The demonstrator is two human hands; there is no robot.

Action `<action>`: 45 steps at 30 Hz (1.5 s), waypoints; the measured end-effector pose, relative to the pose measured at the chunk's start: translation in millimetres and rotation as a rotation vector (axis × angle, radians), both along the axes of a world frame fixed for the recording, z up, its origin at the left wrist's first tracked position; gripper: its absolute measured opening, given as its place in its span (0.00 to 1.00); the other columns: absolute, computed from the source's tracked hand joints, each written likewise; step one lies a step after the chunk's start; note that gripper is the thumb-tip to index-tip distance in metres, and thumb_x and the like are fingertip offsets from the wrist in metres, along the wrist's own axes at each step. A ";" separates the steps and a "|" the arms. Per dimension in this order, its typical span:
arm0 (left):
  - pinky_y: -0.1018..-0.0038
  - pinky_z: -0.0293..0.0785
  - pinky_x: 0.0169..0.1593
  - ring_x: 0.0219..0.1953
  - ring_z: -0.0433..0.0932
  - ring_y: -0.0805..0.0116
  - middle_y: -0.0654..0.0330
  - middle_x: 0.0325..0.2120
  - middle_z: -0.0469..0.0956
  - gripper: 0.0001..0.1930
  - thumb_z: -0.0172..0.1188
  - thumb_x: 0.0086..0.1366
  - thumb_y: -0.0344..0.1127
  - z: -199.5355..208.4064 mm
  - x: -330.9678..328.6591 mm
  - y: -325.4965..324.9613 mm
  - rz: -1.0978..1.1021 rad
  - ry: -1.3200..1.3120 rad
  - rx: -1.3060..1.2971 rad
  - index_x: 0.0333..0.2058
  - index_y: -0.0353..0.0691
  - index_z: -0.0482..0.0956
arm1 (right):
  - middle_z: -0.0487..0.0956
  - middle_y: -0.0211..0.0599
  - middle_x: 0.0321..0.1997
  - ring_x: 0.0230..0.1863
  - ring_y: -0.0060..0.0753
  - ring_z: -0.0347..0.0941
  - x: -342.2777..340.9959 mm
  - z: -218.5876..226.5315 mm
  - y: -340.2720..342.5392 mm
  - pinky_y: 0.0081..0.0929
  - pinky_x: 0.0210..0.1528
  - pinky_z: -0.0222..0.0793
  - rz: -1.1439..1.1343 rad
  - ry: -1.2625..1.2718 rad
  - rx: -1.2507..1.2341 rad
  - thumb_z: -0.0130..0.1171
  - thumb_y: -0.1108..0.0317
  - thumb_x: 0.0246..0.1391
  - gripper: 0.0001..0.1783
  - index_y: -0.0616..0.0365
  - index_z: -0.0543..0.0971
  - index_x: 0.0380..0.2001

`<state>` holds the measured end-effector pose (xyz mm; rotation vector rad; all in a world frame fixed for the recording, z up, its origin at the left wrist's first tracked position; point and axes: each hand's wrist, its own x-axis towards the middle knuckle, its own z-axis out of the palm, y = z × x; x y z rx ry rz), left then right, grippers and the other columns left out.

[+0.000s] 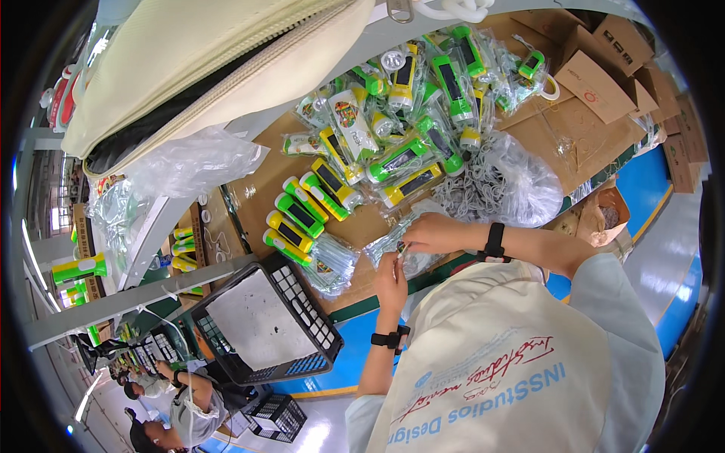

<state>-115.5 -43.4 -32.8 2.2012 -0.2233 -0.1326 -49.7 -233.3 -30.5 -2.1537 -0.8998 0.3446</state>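
Note:
Over the front edge of the cardboard-covered table, my left hand (390, 281) and my right hand (433, 233) nearly meet, fingertips pinched. Something small and pale is between them, too small to name. Clear plastic bags (376, 248) lie under and behind my hands. To their left is a stack of flat clear bags (332, 266) beside a row of unbagged green and yellow flashlights (300, 214) with dark panels. Farther back, several bagged flashlights (408, 161) lie in a heap. A pile of grey cables (477, 183) sits beyond my right hand, partly in clear plastic.
A black crate (326, 332) with a white sheet in it stands left of my left arm. Cardboard boxes (596, 83) fill the far right of the table. A cream zippered bag (226, 60) and a metal frame (143, 298) block the upper left. Another person (192, 404) sits at lower left.

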 end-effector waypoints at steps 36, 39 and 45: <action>0.72 0.66 0.30 0.26 0.68 0.62 0.56 0.24 0.72 0.09 0.64 0.49 0.22 105.5 -26.4 42.6 0.053 -0.045 -0.001 0.25 0.34 0.71 | 0.77 0.32 0.25 0.27 0.35 0.75 -21.0 76.9 39.0 0.30 0.26 0.68 0.208 0.128 0.042 0.56 0.64 0.47 0.11 0.57 0.75 0.35; 0.76 0.65 0.28 0.24 0.67 0.69 0.59 0.25 0.71 0.08 0.64 0.50 0.23 112.1 -30.8 46.1 0.074 0.080 -0.097 0.28 0.34 0.72 | 0.80 0.34 0.26 0.24 0.33 0.76 -14.6 60.5 45.5 0.27 0.24 0.69 0.397 0.582 0.038 0.57 0.58 0.49 0.18 0.59 0.75 0.39; 0.83 0.62 0.27 0.26 0.66 0.82 0.65 0.27 0.72 0.12 0.63 0.53 0.22 120.4 -50.1 93.3 -0.058 0.549 -0.225 0.37 0.36 0.73 | 0.81 0.35 0.30 0.24 0.26 0.75 -11.5 69.9 79.0 0.23 0.23 0.71 0.649 0.943 -0.121 0.58 0.45 0.49 0.32 0.63 0.72 0.44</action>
